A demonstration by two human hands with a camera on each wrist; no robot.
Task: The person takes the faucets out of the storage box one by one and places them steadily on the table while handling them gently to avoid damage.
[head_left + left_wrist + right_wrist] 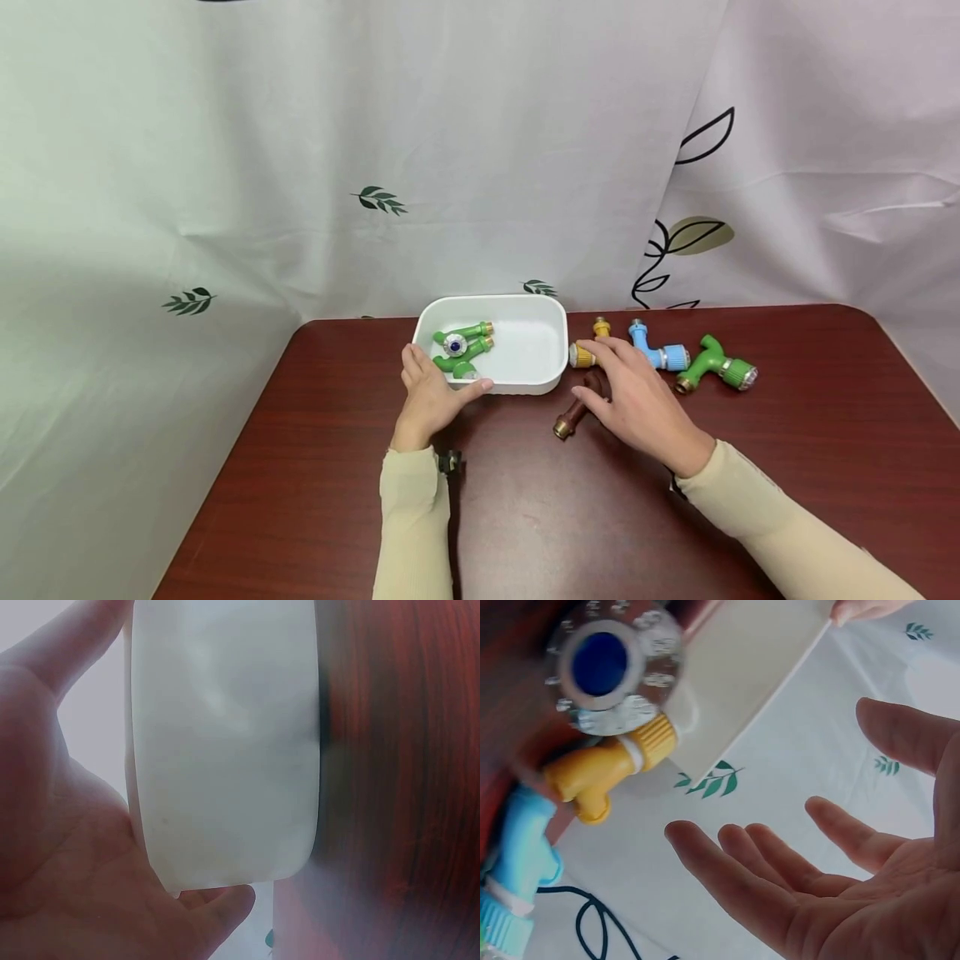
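My left hand (429, 398) holds the near left corner of a white plastic box (528, 387), its thumb along the front rim and the other fingers at the left side. Two green taps (468, 354) lie inside at the left. Over a brown tap (572, 418) hovers my right hand (637, 400), fingers spread and nothing between them in the right wrist view. That hand partly hides the brown tap in the head view. Close to the right wrist camera is a clear knob (652, 645) with a blue centre. A yellow tap (592, 769) lies behind it.
Right of the box, a light blue tap (660, 354) and another green tap (716, 367) lie on the dark red wooden table (525, 517). A white curtain (480, 150) with leaf prints hangs behind the table. A thin dark cord (592, 900) shows in the right wrist view.
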